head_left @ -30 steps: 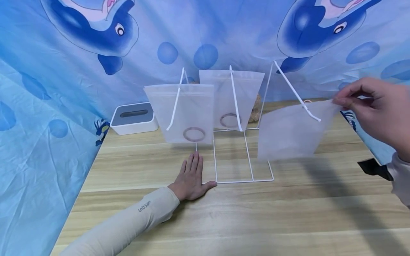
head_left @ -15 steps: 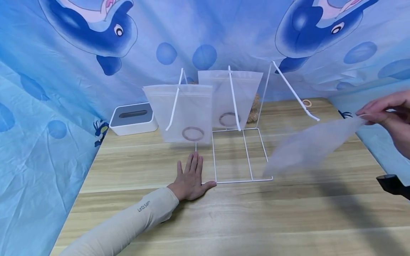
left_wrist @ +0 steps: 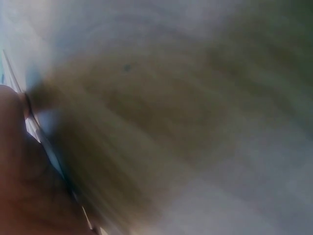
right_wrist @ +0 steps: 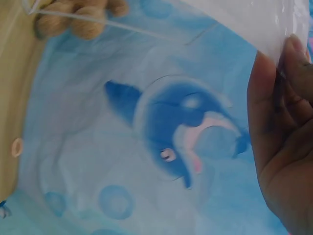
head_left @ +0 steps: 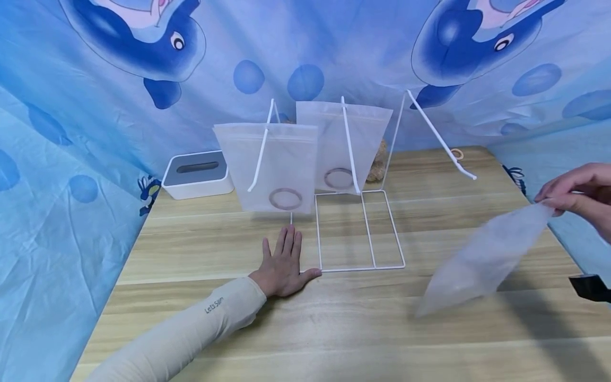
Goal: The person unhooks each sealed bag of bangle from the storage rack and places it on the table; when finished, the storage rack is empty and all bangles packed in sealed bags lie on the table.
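My right hand [head_left: 582,193] pinches a frosted zip bag [head_left: 487,260] by one corner, and the bag hangs slanting over the table at the right. In the right wrist view the thumb and fingers [right_wrist: 266,83] grip the edge of the bag [right_wrist: 244,19]. My left hand [head_left: 281,263] lies flat, fingers straight, on the base of a white wire rack [head_left: 347,270]. Two more frosted bags, a left one [head_left: 267,170] and one behind it [head_left: 353,132], hang from the rack's arms, each showing a ring shape low down. The right arm [head_left: 439,135] of the rack carries nothing.
A white box with a grey slotted lid [head_left: 198,175] stands at the back left. Behind the rack is a brown plush toy [head_left: 378,164]. A small wooden ring [head_left: 456,154] lies near the back right table edge. A blue dolphin-print curtain [head_left: 305,48] hangs behind the table.
My right hand has drawn the bag away from the rack's right arm, rightward and then down toward the front. My left hand stays on the rack's base.
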Demonstrator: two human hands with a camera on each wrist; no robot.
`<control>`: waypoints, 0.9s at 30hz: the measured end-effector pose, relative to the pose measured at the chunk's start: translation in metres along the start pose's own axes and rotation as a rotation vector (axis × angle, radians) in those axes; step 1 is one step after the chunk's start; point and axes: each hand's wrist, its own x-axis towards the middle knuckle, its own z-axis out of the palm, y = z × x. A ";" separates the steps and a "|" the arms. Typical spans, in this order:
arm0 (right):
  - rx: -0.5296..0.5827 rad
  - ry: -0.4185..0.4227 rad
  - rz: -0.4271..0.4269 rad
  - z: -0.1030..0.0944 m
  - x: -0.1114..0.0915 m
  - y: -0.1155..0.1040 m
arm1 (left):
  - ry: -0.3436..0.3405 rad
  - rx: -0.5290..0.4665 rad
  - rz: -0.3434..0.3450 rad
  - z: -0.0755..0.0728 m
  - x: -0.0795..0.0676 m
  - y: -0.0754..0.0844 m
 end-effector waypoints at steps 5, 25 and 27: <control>-0.282 0.001 0.121 0.013 -0.001 0.010 | 0.010 -0.020 0.016 0.005 0.001 -0.001; -0.425 -0.248 0.473 0.036 0.043 0.123 | -0.024 0.001 -0.006 0.011 0.006 -0.004; -0.412 -0.264 0.486 0.037 0.048 0.134 | -0.010 -0.002 -0.005 0.011 0.006 -0.005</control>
